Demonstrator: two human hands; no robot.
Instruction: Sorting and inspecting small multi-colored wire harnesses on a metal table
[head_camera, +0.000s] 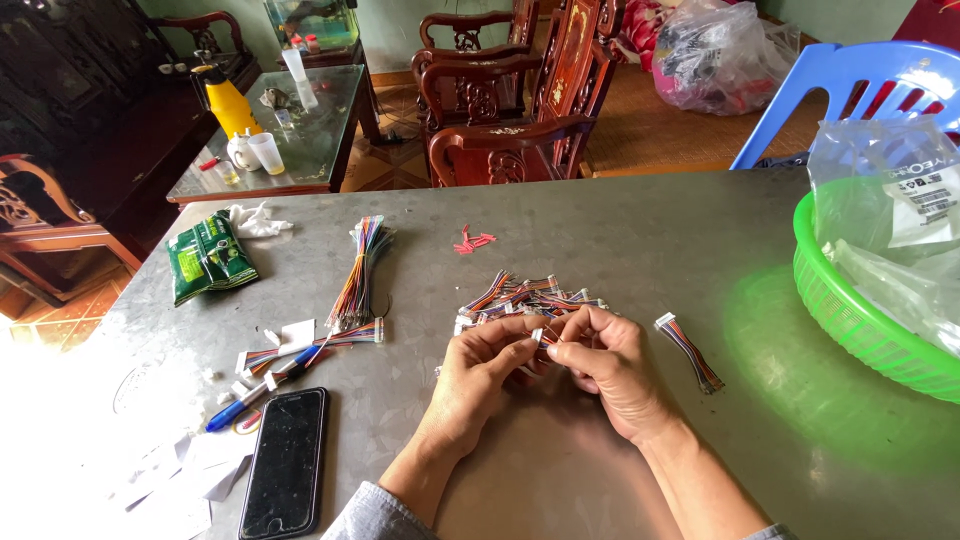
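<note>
Centre frame, I see left hand (478, 368) and right hand (607, 362) pinching one small connector lead (540, 336); pile (525, 297) behind probably unprocessed, long bundle (358, 272) centre-left untouched.

The left hand (480, 370) and right hand (605, 365) cover most of the small wire connector (538, 336) pinched between them. At three o'clock, the green basket (850, 320) runs off the edge. At seven o'clock, white paper scraps (170, 470) blur in glare.
</note>
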